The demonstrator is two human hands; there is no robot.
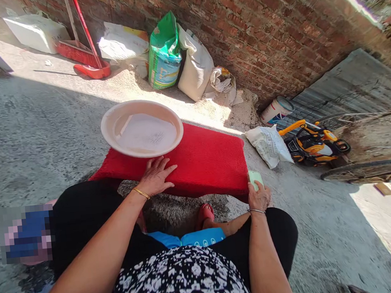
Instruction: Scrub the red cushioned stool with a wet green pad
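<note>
My left hand [157, 175] lies with fingers spread on the near edge of a red cloth [213, 156], which covers a low bench-like surface. Just beyond its fingertips stands a wide, pale pink basin [177, 136]. A whitish, rectangular patch with faint dark marks shows inside the basin; whether it is a thing in water or a reflection I cannot make out. At the right end of the cloth, my right hand [260, 198] grips a pale green, flat rectangular block [255, 177]. Its exact kind does not show.
Sacks, including a green one [164, 53] and a white one [195, 66], stand along the brick wall [256, 27]. A red broom and dustpan [93, 71] are at the left. On the right lie a white bag [269, 145], a yellow toy excavator [313, 143] and a cart wheel [368, 170].
</note>
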